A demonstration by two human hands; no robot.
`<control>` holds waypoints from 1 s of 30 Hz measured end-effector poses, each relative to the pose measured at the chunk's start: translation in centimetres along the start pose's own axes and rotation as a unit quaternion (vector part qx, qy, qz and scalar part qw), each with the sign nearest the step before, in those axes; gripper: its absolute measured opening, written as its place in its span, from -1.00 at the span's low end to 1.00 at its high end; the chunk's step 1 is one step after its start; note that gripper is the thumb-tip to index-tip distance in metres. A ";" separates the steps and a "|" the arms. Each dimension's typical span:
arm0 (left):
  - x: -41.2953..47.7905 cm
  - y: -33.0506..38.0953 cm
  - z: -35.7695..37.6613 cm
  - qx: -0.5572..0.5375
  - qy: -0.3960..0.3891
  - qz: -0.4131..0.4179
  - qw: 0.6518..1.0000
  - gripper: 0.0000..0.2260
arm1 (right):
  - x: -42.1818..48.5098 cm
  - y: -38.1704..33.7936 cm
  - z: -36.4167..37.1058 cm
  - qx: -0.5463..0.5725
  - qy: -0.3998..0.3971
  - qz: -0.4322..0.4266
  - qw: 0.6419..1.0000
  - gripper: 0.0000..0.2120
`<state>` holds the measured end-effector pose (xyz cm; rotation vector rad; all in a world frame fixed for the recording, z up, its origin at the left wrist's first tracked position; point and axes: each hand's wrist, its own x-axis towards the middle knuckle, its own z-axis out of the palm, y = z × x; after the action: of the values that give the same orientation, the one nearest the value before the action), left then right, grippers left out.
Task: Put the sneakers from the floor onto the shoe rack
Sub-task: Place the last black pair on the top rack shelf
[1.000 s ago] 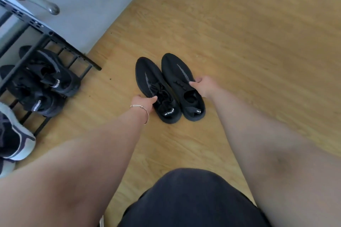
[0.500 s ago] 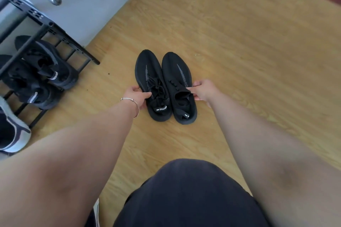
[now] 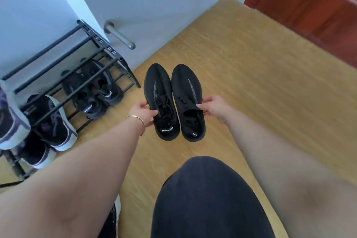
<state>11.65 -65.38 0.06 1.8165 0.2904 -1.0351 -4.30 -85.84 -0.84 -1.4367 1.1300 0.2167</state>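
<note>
Two black knit sneakers are held side by side above the wooden floor, toes pointing away from me. My left hand [image 3: 144, 113], with a thin bangle on the wrist, grips the outer side of the left sneaker [image 3: 159, 91]. My right hand [image 3: 216, 108] pinches the outer collar of the right sneaker [image 3: 186, 87]. The black metal shoe rack [image 3: 81, 60] stands to the left against the white wall, its upper bars bare.
On the rack's lower tier sit a pair of black sneakers [image 3: 94, 92] and black-and-white sneakers [image 3: 52, 121] further left. A white door with a metal handle [image 3: 119, 35] is just behind the rack. A red-brown wooden door [image 3: 309, 6] is at the far right. My dark-clothed knee [image 3: 208, 199] fills the bottom.
Both hands have lifted the pair of black sneakers off the floor. My head has tipped up, so the rack, wall and doors have come into view.
</note>
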 end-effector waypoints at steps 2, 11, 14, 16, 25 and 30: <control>-0.8 1.1 -2.1 -0.016 0.013 0.005 1.000 -0.41 | -0.6 -2.2 1.3 -0.007 -0.016 -0.023 1.000 -0.54; -4.6 4.8 -12.3 -0.070 0.065 0.019 0.995 -0.50 | -3.1 -10.4 8.3 -0.050 -0.076 -0.069 0.994 -0.88; -6.0 6.2 -15.1 -0.040 0.039 0.024 0.998 -0.49 | -4.2 -10.5 10.3 -0.054 -0.089 -0.046 0.994 -0.70; -7.2 6.8 -16.3 0.017 0.048 0.038 0.998 -0.49 | -5.2 -10.3 11.4 -0.022 -0.102 -0.035 0.994 -0.55; -10.4 6.2 -19.4 -0.044 0.070 0.035 0.996 -0.46 | -7.7 -12.8 13.9 -0.025 -0.120 -0.057 0.991 -0.55; -10.5 7.6 -21.4 -0.099 0.083 0.050 0.990 -0.48 | -7.2 -17.2 15.8 -0.038 -0.114 -0.094 0.988 -0.59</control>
<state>20.97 -48.57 16.07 1.7214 0.3843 -0.7584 11.98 -72.56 11.73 -1.5324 0.8019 0.2853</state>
